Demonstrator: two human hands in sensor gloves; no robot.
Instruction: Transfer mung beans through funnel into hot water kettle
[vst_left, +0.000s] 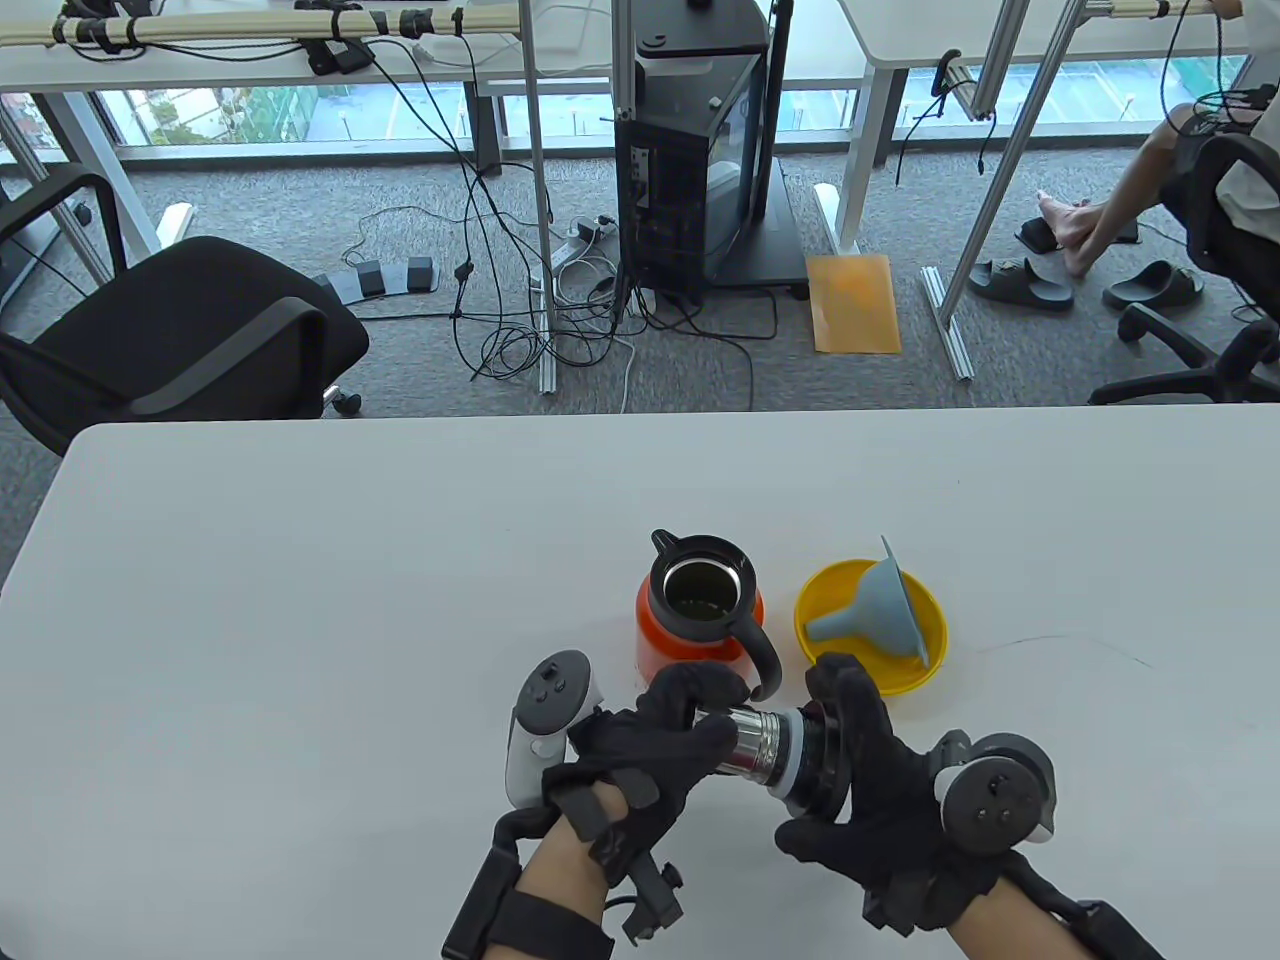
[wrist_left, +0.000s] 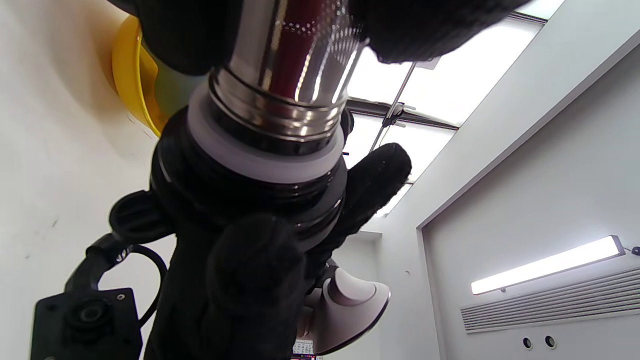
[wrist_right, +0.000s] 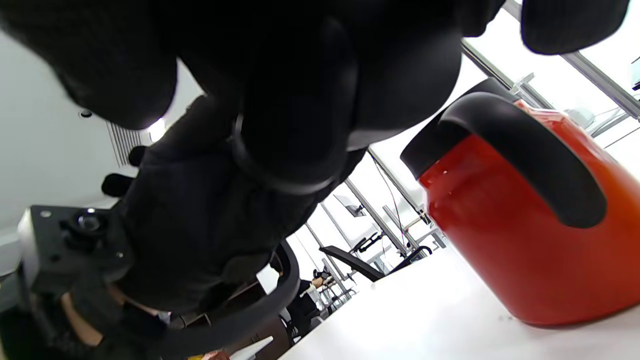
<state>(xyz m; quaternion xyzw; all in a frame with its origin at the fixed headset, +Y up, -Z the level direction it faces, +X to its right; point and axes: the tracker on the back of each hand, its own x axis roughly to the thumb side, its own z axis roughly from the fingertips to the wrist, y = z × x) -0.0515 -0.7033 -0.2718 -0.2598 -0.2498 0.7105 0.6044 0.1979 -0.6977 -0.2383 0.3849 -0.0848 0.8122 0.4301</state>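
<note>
The red kettle (vst_left: 700, 625) stands open on the white table, with greenish beans (vst_left: 700, 603) showing inside; it also shows in the right wrist view (wrist_right: 525, 240). A blue-grey funnel (vst_left: 880, 610) lies on its side in the yellow bowl (vst_left: 830, 590) right of the kettle. Both hands hold the kettle's stopper (vst_left: 770, 750) level just in front of the kettle. My left hand (vst_left: 715, 725) grips its steel end (wrist_left: 280, 100). My right hand (vst_left: 825, 760) grips its black cap end.
The table's near edge is just under my wrists. The kettle's black handle (wrist_right: 525, 150) points toward my hands. An office chair (vst_left: 170, 330), cables and a black cabinet (vst_left: 700, 170) stand on the floor beyond the table's far edge.
</note>
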